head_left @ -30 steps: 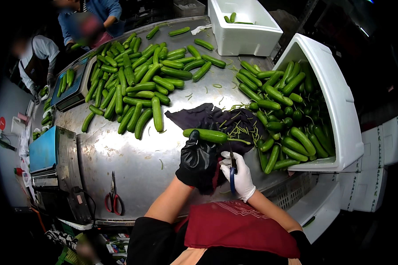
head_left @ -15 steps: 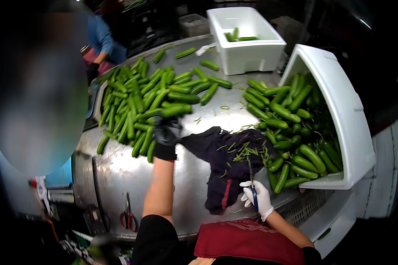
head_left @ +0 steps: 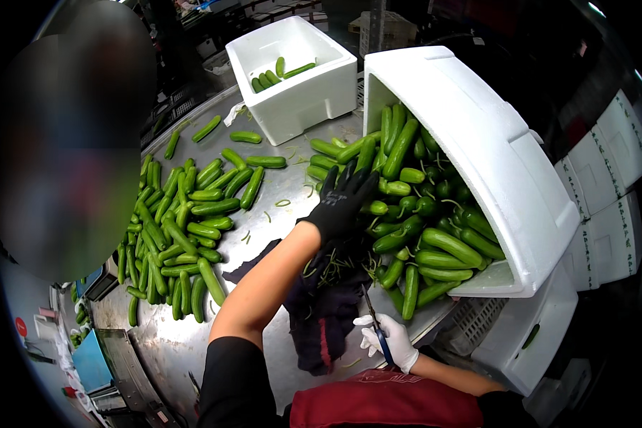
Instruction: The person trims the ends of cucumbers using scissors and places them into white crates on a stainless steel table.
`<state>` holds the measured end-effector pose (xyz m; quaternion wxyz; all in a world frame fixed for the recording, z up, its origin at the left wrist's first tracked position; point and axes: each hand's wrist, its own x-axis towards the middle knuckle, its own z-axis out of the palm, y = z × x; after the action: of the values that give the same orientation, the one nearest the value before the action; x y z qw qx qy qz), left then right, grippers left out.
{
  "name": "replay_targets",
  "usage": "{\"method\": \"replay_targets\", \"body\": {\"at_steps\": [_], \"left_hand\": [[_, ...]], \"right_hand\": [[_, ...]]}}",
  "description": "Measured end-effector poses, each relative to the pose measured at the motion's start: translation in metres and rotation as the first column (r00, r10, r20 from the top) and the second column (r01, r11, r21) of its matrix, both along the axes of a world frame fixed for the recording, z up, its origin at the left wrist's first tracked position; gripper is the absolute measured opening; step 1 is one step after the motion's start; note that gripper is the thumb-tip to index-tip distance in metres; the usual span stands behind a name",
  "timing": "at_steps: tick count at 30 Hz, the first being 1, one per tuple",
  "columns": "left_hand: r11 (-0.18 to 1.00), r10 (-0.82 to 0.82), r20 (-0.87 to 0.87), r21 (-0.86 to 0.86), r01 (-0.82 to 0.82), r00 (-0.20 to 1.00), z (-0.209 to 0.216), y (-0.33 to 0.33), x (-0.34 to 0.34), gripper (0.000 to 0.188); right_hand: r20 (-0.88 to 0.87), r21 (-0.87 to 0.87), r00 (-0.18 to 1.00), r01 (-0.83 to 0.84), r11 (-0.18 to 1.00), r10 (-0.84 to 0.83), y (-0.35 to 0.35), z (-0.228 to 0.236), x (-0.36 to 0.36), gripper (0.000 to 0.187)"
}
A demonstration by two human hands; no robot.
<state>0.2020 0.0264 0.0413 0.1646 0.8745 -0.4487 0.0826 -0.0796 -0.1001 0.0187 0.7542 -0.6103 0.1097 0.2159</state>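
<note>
My left hand (head_left: 341,205), in a black glove, reaches over the near side of the cucumbers (head_left: 446,250) spilling from a white foam box (head_left: 471,121) tipped on its side. Its fingers are spread, and I see nothing gripped in them. Lower down, my right hand (head_left: 399,344), in a white glove, holds scissors (head_left: 384,348) with dark blue handles, blades pointing away from me. Between the hands lies a dark cloth (head_left: 308,349) with a red stripe. Thin green stem trimmings (head_left: 333,269) are scattered over it, partly shaded by my left arm.
A large pile of cucumbers (head_left: 167,242) covers the left of the metal table (head_left: 175,349). An upright white foam box (head_left: 307,107) with several cucumbers inside stands at the far side. More white boxes (head_left: 606,214) are stacked at right. A blurred patch hides the upper left.
My left hand has moved right, from the left cucumber pile to the cucumbers at the tipped box, and its fingers have spread. My right hand keeps the scissors. The view has swung right.
</note>
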Motion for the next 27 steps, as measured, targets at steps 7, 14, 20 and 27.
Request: {"method": "replay_targets", "body": {"at_steps": [7,14,20,27], "left_hand": [[0.967,0.004,0.040,-0.255,0.006,0.999,-0.019,-0.021,0.010,0.056],[0.908,-0.010,-0.348,-0.397,-0.138,0.937,-0.023,-0.014,-0.003,0.033],[0.551,-0.295,-0.767,-0.623,-0.555,0.569,-0.023,0.030,-0.023,0.045],[-0.241,-0.959,-0.065,-0.330,-0.913,0.276,0.016,0.057,-0.096,0.050]], "right_hand": [[-0.064,0.058,0.996,0.066,0.996,-0.063,-0.006,-0.018,-0.014,0.027],[-0.062,0.089,0.995,0.084,0.992,-0.079,-0.007,-0.010,-0.011,0.031],[0.068,-0.036,0.995,0.070,0.997,-0.068,-0.006,-0.004,-0.009,0.032],[0.511,-0.447,0.859,0.222,0.866,0.043,0.006,-0.005,0.023,0.034]]}}
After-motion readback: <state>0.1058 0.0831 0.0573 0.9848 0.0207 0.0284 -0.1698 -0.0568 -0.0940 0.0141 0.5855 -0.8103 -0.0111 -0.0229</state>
